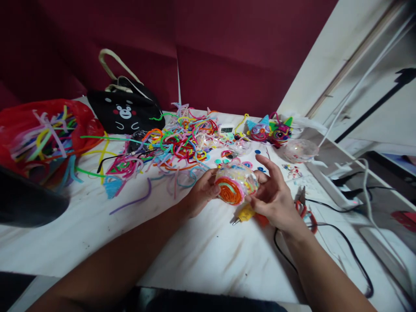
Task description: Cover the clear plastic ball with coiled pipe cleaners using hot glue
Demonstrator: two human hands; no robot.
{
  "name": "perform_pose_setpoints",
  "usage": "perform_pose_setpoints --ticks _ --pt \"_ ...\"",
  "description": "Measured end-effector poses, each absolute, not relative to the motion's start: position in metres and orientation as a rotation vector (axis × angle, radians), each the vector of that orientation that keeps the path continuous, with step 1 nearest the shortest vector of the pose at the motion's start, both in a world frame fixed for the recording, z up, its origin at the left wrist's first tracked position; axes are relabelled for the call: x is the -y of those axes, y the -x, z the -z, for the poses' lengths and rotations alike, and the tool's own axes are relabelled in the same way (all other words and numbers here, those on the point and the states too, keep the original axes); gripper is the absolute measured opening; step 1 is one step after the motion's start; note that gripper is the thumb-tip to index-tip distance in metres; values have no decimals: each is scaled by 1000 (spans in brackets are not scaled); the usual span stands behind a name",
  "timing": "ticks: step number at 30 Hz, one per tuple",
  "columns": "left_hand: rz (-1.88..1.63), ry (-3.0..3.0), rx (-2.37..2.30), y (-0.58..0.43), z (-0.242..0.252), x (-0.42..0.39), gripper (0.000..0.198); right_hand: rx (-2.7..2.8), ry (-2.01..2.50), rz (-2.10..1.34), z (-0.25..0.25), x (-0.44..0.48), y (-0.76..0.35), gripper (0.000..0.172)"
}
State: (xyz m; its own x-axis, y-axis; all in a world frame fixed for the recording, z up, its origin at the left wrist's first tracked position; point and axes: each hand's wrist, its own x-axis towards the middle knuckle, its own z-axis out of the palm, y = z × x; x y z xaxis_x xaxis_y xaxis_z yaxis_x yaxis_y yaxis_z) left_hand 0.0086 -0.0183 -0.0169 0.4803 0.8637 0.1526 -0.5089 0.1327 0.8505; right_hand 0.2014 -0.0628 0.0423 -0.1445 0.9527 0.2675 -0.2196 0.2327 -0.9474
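Observation:
A clear plastic bowl (pixel 245 172) with colourful bits on its wall is held up over the table, tilted on its side. Coiled pipe cleaners, orange with a pale green strand, form a spiral disc (pixel 230 191) on the end facing me. My left hand (pixel 204 191) grips the bowl from the left, thumb beside the disc. On the other side, my right hand (pixel 274 197) curves around the bowl with thumb and fingers against it, the index finger raised. Under the right hand lies a yellow-nosed hot glue gun (pixel 246 213), mostly hidden.
A pile of pipe cleaners (pixel 185 138) spreads behind the hands. At left stand a red bag (pixel 87 125) of pipe cleaners and a black bag (pixel 125 110). Two decorated figures (pixel 259 131) and another clear bowl (pixel 300 150) are at back right. Scissors (pixel 302 206), cables and a power strip (pixel 341 195) lie right.

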Motion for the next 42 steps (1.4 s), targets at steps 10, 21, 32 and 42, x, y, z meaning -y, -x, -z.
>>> perform_pose_setpoints --ticks 10,21,32,42 --pt "-1105 -1084 -435 -12 23 15 71 1323 762 -1194 -37 63 -193 87" --pt "-1138 -1325 -667 -14 9 31 95 1167 836 -1161 -28 55 -185 78" --pt "-1218 -1449 -806 -16 15 29 84 1181 801 -1233 -20 55 -182 77" --pt "-1365 -1625 -871 -11 19 22 82 1604 1007 -508 -22 56 -194 32"
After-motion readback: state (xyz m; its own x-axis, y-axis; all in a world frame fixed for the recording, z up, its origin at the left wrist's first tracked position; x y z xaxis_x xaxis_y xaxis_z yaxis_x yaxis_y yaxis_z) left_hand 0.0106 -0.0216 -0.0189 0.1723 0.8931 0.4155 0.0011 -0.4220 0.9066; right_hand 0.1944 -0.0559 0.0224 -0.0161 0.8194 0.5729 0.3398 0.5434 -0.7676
